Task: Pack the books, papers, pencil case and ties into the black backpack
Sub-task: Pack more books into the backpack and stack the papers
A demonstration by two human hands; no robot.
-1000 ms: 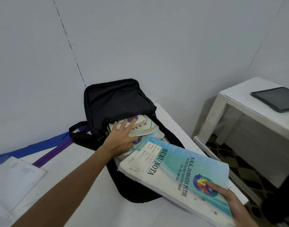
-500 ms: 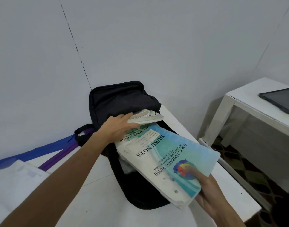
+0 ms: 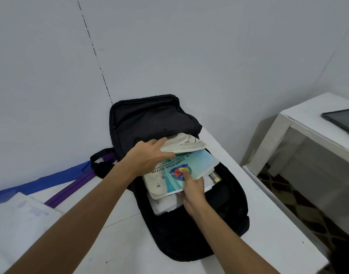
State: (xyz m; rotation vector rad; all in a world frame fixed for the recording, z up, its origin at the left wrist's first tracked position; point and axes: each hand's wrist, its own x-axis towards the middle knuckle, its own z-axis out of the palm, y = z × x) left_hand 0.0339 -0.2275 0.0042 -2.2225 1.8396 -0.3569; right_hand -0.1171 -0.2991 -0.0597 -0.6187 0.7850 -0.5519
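One black backpack (image 3: 209,224), two hands busy at its mouth.
Gripping pale books (image 3: 186,145) with left hand (image 3: 148,157), pinching one blue notebook (image 3: 201,165) just under those fingers with right hand (image 3: 192,191).

Soft even light, wide-angle edge distortion

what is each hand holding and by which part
Right hand grips the blue notebook by its near edge, thumb on top. Left hand pinches the white books' left edge.

Both bare forearms extend toward 12 o'clock: left hand (image 3: 150,157), entering from 7 o'clock, pinches the upper books (image 3: 181,145); right hand (image 3: 193,192), from 5 o'clock, grips the blue book (image 3: 201,165), thumb on top.
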